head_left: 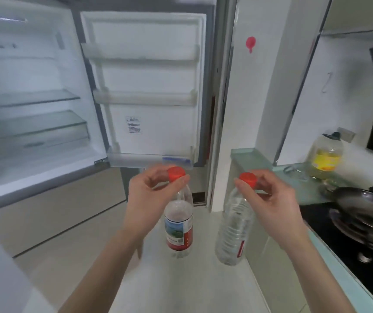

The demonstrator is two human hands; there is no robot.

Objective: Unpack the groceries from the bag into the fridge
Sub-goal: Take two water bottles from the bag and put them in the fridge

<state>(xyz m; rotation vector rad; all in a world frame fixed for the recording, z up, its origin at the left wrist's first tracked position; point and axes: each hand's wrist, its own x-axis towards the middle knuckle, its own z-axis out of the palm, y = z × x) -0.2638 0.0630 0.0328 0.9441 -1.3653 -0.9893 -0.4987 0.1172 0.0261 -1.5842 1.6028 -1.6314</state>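
My left hand (149, 199) grips one clear water bottle (178, 227) by its red cap, and the bottle hangs upright with a red and blue label. My right hand (271, 204) holds a second clear water bottle (232, 231) the same way, by its red cap. Both bottles hang over the floor, just below the open fridge door (147, 86). The door's lowest shelf (149, 160) sits right above my left hand. The fridge's inside (29, 98) stands open at the left with bare glass shelves. No bag is in view.
A counter (316, 188) runs along the right, with a yellow oil bottle (326, 155), a black pan (361, 199) on a black hob and its knobs. A white wall with a red hook (250, 44) stands between fridge and counter. A closed lower fridge drawer (56, 211) is at the left.
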